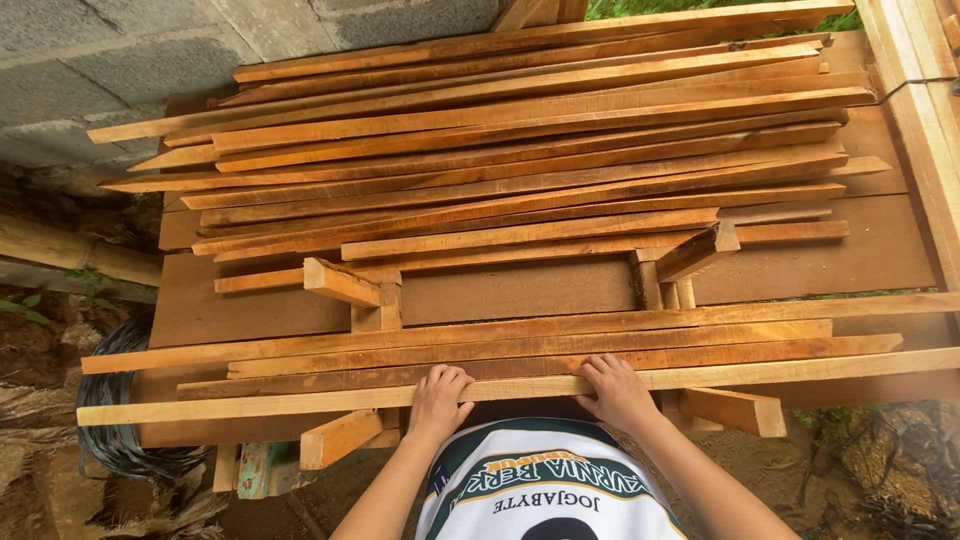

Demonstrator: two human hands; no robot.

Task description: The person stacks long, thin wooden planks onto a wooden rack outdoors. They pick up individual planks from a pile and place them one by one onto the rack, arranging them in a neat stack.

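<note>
Both hands grip the nearest slat (300,402), a long pale strip of wood that runs from 9 o'clock to 3 o'clock across the near edge of the table (800,270). The left hand (439,398) sits at about 7 o'clock, fingers curled over the top of the slat. The right hand (614,390) sits at about 5 o'clock, clamped on the same slat in the same way. The hands are apart, with a short stretch of slat between them.

Just beyond this slat, toward 12 o'clock, three more long slats (500,345) lie side by side, touching one another. They rest on short wooden blocks: one block (345,283) stands at 9 o'clock of the table's middle, another block (697,252) at 3 o'clock. Two stubby offcuts (735,411) poke out under the near slats.

Farther back, a large pile (520,150) of reddish slats fans out across the table up to 12 o'clock. A grey block wall (120,60) stands at 11 o'clock. A coil of dark hose (115,440) lies on the ground at 8 o'clock.
</note>
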